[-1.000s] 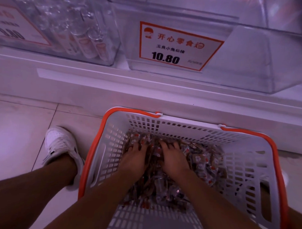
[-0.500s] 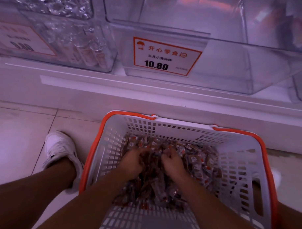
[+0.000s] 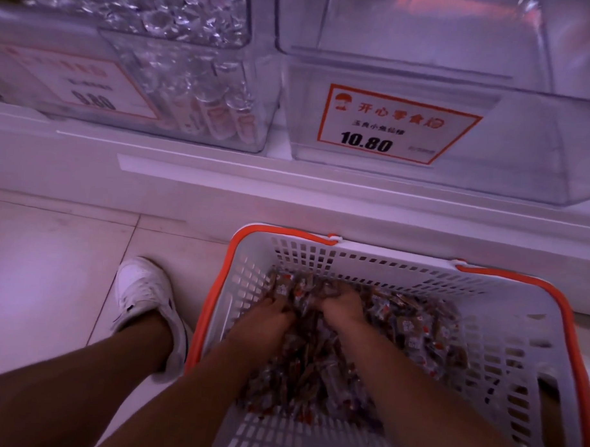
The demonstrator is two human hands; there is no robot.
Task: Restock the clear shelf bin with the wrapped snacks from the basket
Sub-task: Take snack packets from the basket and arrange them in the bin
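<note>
A white sneaker (image 3: 140, 295) stands just left of the white slotted plastic basket with orange rim (image 3: 517, 334). Inside it, left hand (image 3: 270, 314) and right hand (image 3: 342, 308) each clutch small brown wrapped snacks (image 3: 413, 327). The clear plastic shelf bin with the orange-framed 10.80 price label (image 3: 510, 154) sits above the basket.

Low in the frame, right of centre, sits the white slatted basket (image 3: 503, 334) with its orange rim, its floor heaped with small brown-and-red wrapped snacks (image 3: 413, 331). Up at the upper right stands the clear shelf bin (image 3: 510, 157), see-through, a 10.80 price card on its front wall.
</note>
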